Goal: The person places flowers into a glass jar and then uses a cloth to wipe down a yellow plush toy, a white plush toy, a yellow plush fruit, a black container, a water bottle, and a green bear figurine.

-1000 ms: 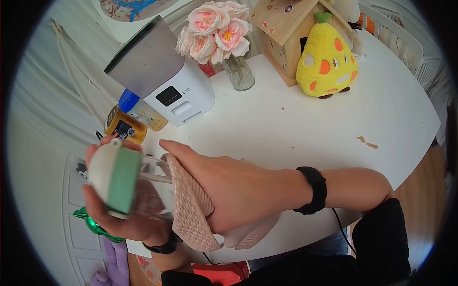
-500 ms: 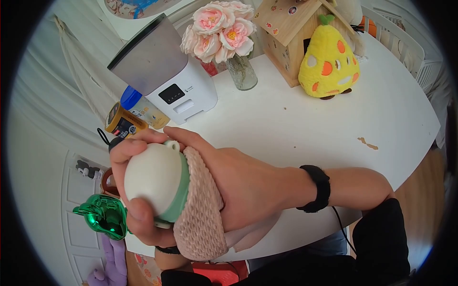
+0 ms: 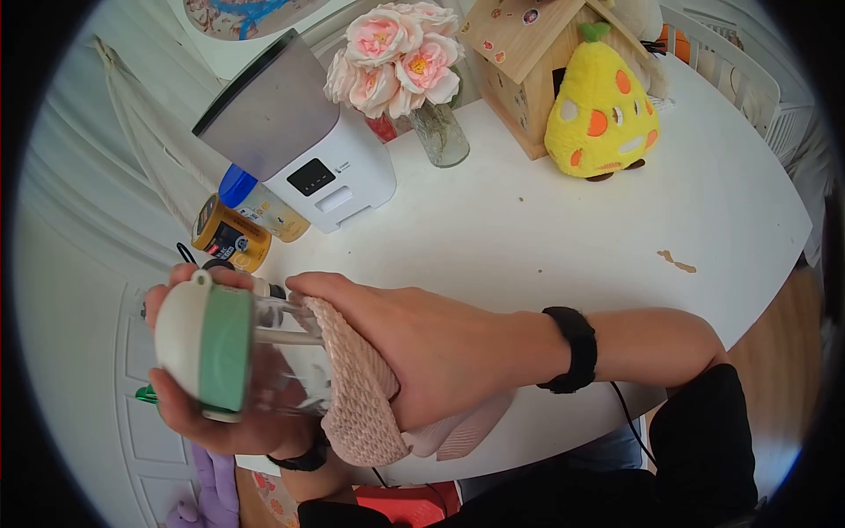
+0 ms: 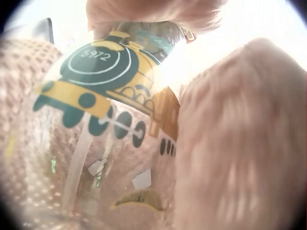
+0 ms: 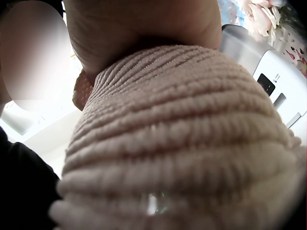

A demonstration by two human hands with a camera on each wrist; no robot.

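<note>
A clear bottle [image 3: 290,370] with a green and cream lid [image 3: 198,343] lies on its side in the left hand [image 3: 207,422], whose fingers curl round the lid end. Over the bottle's other end the right hand [image 3: 440,343] grips a pink textured cloth [image 3: 361,405]. Through the bottle wall a straw shows. The left wrist view shows a printed train [image 4: 96,91] on the bottle, with cloth [image 4: 24,72] beside it. Ribbed cloth [image 5: 182,139] fills much of the right wrist view below the hand [image 5: 144,28]. The right fingertips are hidden by the cloth.
On the white table [image 3: 598,264] stand a white dispenser [image 3: 339,167], a flower vase [image 3: 440,136], a wooden house [image 3: 515,79] and a yellow plush [image 3: 603,114]. A yellow can [image 3: 233,233] and a blue-lidded jar [image 3: 273,211] are at the left. A brown mark [image 3: 678,262] lies at the right.
The cloth covered the bottle up to its lid half a second ago; now the clear body shows between lid and cloth. The left hand and lid have moved left, away from the right hand.
</note>
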